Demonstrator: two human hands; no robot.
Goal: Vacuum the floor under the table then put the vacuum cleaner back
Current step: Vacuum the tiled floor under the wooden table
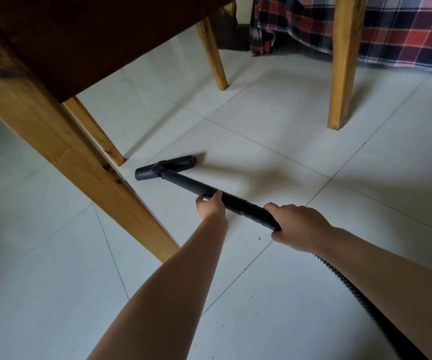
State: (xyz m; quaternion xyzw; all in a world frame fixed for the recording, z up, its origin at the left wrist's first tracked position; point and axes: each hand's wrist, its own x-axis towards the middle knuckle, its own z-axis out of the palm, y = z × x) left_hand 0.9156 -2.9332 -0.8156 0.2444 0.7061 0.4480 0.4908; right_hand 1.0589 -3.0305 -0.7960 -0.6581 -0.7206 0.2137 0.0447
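**Two-handed grip on a vacuum wand.** The left hand [211, 205] is gripping the long black plastic vacuum wand [191, 184] midway along its length, its fingers [218, 196] curling round the tube. The right hand [298, 226] is clasping the wand's rear end, its fingers [273, 207] wrapped over the top. Ahead of the left fingers, the black bar-shaped floor nozzle [166, 167] is resting on the pale grey tiled floor [261, 120], just beside the near legs of the yellow-brown wooden table [61, 152]. Behind the right fingers, a black ribbed hose [360, 300] is trailing beneath the forearm toward the lower edge. Far beyond the nozzle, a red-and-navy plaid cloth [404, 35] is hanging down to the floor behind two further legs.
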